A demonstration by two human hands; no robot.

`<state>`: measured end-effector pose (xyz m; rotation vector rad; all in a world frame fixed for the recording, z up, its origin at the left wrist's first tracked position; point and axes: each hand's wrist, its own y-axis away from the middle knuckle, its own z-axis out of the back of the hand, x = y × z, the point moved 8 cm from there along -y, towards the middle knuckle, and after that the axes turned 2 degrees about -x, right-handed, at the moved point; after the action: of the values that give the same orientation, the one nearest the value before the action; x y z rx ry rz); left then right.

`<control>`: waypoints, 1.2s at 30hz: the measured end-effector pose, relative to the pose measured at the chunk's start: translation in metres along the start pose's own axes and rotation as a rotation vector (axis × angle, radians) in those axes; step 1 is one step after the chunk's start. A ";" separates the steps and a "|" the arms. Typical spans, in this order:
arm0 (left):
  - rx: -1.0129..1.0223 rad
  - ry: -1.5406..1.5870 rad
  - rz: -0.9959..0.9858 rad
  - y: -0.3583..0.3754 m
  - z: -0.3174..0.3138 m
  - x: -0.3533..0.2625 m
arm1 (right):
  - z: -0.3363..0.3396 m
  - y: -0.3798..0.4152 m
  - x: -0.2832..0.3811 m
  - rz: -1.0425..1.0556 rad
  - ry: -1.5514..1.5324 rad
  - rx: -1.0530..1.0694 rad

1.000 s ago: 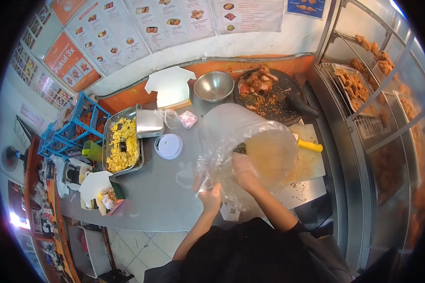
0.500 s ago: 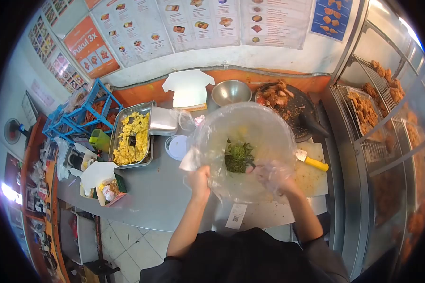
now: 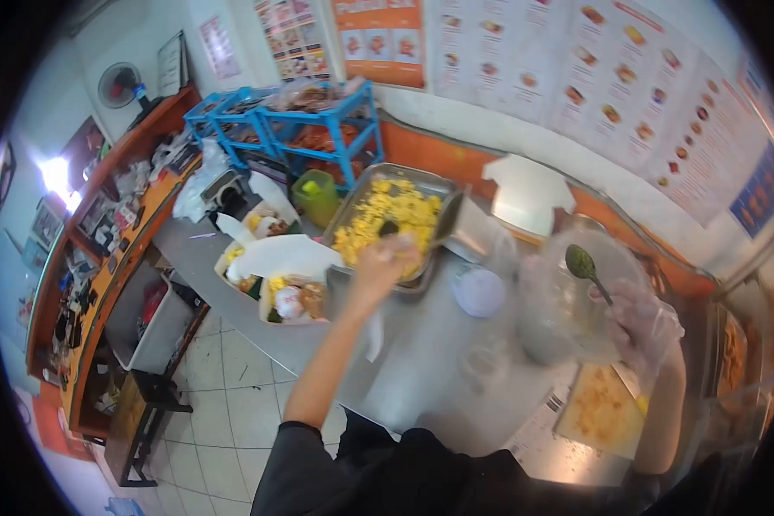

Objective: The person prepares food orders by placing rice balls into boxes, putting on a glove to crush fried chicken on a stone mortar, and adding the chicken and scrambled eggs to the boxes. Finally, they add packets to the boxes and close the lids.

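My right hand (image 3: 641,331), in a clear plastic glove, grips a dark spoon (image 3: 581,262) whose bowl carries green chopped leaves. The spoon is raised over a tub (image 3: 546,314) lined with clear plastic. Bare and smeared by motion, my left hand (image 3: 385,265) reaches over the near edge of a metal tray (image 3: 445,191) of yellow scrambled egg (image 3: 387,206). A dark round thing (image 3: 389,229) sits in the egg. Left of that hand stands a food box (image 3: 297,301) with its white lid raised, holding egg, a white wrapped bundle and brown food.
A metal container (image 3: 475,228) and round white lid (image 3: 478,291) stand right of the tray. An open white box (image 3: 529,196) is at the back. Blue racks (image 3: 353,129) and a green jug (image 3: 316,198) stand left. A cutting board (image 3: 602,408) lies front right.
My view has turned left. My left hand has let go of the tub's plastic rim and moved left to the egg tray. My right hand has lifted the spoon out of the tub with green leaves.
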<state>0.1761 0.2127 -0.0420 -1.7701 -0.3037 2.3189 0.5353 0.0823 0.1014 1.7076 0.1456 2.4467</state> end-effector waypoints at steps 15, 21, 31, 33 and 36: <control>0.044 -1.014 0.310 0.017 0.404 0.151 | -0.532 -0.211 0.126 0.440 0.078 0.717; 0.105 -0.850 0.261 0.008 0.411 0.141 | -0.701 -0.254 0.100 0.417 0.788 0.610; -0.216 -0.235 0.090 -0.004 0.448 0.147 | -0.679 -0.282 0.064 0.027 0.143 0.750; -0.429 -0.084 0.045 0.004 0.475 0.130 | -0.620 -0.260 0.075 -0.255 -0.565 0.738; -0.798 0.567 0.331 0.064 0.538 0.201 | -0.463 -0.204 0.107 -0.195 -0.788 0.334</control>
<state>-0.3975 0.1897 -0.1069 -2.9434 -0.9907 1.8530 0.0788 0.3061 0.0063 2.5082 0.6020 1.5218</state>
